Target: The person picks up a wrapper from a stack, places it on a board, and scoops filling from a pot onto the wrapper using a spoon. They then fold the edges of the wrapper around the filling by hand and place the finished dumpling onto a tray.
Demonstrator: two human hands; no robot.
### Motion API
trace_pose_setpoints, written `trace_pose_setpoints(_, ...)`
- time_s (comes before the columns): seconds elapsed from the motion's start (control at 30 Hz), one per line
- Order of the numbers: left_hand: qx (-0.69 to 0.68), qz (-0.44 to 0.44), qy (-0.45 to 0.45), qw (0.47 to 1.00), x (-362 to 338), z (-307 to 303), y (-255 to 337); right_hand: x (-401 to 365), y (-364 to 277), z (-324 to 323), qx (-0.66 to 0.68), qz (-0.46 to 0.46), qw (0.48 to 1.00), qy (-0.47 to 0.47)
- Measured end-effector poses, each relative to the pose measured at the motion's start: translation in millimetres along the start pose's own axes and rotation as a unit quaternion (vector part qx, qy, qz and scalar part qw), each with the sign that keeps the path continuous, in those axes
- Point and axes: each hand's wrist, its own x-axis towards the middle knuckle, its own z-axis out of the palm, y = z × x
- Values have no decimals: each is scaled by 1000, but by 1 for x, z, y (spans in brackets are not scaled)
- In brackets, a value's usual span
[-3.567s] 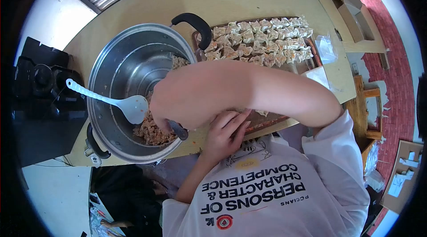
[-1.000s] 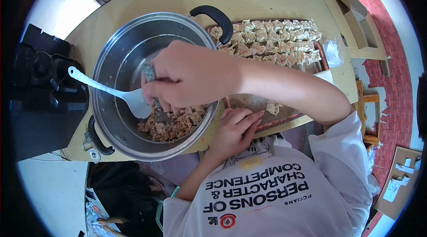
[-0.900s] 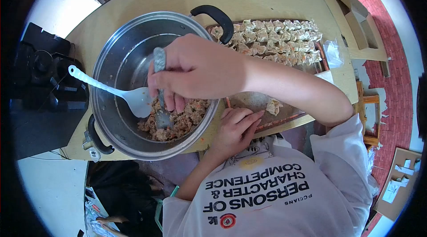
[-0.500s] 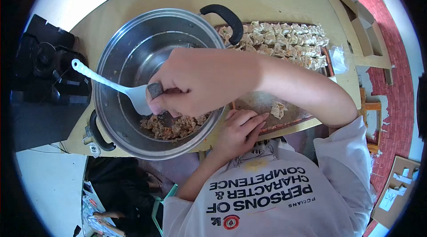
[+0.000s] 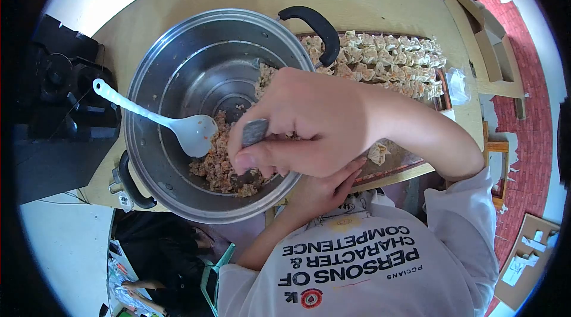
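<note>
My right hand (image 5: 309, 121) is closed over the near right side of a large metal pot (image 5: 178, 67). A flat grey metal handle (image 5: 254, 132) sticks out of its grip; the working end is hidden. Crumbly minced filling (image 5: 215, 165) lies in the pot beneath this hand. A white ladle (image 5: 196, 135) leans inside, its handle over the left rim. Lying palm down at the near edge of a tray (image 5: 395, 162), my left hand (image 5: 320, 193) is partly covered by the right, with its visible fingers stretched out. A single filled dumpling (image 5: 379, 153) sits close by.
Rows of filled dumplings (image 5: 386, 58) stand on the tray's far part. A clear plastic bag (image 5: 457, 86) lies to its right. An open cardboard box (image 5: 496, 58) is at far right, a black gas stove (image 5: 65, 91) at left. Another person's arms (image 5: 143, 293) show at lower left.
My right hand has moved right and slightly nearer me inside the pot, uncovering the ladle's bowl and more filling. It now hides more of my left hand.
</note>
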Motion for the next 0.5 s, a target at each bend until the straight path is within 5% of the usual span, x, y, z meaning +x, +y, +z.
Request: trace_pose_setpoints(0.5, 48, -7, -30, 998, 1, -5, 3, -24, -8, -9, 231, 112, 942, 215)
